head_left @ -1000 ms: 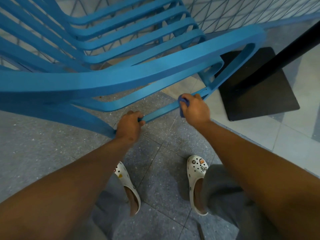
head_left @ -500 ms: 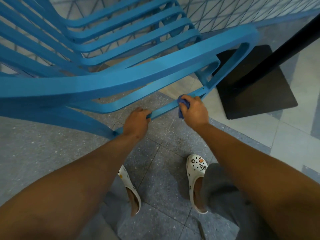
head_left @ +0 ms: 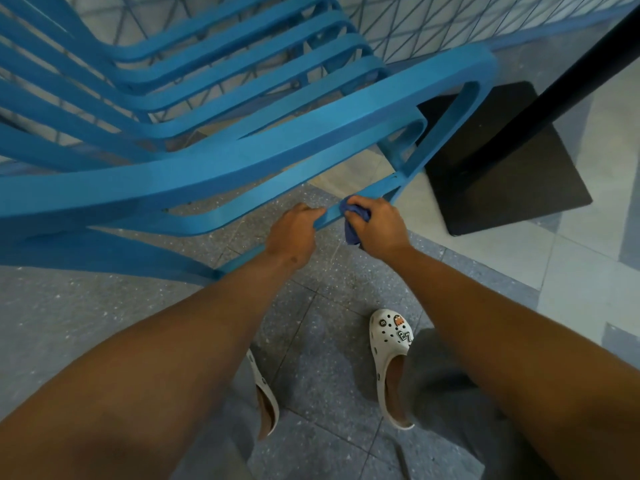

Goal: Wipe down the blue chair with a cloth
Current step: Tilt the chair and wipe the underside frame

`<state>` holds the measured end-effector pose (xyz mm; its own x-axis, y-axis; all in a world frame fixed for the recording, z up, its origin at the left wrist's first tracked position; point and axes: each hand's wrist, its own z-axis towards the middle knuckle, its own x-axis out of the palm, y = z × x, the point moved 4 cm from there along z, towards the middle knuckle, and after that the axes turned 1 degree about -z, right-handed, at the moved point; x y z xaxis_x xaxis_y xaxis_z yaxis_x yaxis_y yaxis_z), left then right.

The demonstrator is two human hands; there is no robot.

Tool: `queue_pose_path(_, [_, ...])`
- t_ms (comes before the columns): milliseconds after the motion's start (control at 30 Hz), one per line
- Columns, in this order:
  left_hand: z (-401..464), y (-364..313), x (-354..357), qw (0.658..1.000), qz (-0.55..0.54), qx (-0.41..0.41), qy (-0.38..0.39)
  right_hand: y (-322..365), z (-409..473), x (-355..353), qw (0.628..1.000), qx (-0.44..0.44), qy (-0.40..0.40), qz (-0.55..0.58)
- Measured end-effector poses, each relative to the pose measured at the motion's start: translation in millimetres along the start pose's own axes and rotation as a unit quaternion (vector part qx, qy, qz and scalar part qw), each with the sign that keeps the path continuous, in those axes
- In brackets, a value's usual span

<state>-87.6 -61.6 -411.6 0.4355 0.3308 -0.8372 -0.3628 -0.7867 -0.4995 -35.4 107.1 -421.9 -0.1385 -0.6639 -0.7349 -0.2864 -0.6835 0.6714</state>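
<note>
The blue chair, slatted with a wide armrest, fills the upper left of the head view. A thin lower rail runs diagonally from the floor up to the front leg. My left hand is closed around that rail. Just to its right, my right hand presses a small dark blue cloth against the same rail near the leg joint. Most of the cloth is hidden inside my fist.
A black square base plate with a slanting black pole stands right of the chair leg. A wire mesh fence runs behind. My feet in white clogs stand on grey speckled floor tiles.
My left hand has slid up the rail toward my right hand, so the two now sit close together. The right hand with the cloth stays near the leg joint.
</note>
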Motion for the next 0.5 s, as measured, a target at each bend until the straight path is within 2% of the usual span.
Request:
queue_pose_path(67, [0.5,1.8,1.4,1.000,-0.011,0.001,-0.001,-9.7,6.9,-16.5,1.000,0.026,-0.010,0.012])
queue_pose_path(200, [-0.8,3.6,1.8,1.000,-0.022,0.000,0.001,-36.1,19.7,-37.1,0.981,0.139,-0.106,0.080])
queue_pose_path(267, [-0.2,4.0,2.2,1.000,-0.026,-0.002,0.000,-33.6,16.5,-28.9,0.972,0.170,-0.127,0.103])
queue_pose_path(333, [0.8,3.3,3.0,1.000,-0.026,-0.005,-0.002,-22.1,8.7,-17.8,0.981,0.133,-0.111,0.088])
queue_pose_path(400, [1.6,3.7,2.9,1.000,-0.025,-0.007,-0.002,-16.8,4.5,-12.2,0.994,0.069,-0.057,0.068])
queue_pose_path(500, [1.9,5.0,2.7,1.000,-0.030,-0.005,0.001,-25.6,14.3,-24.9,0.998,0.046,-0.013,0.030])
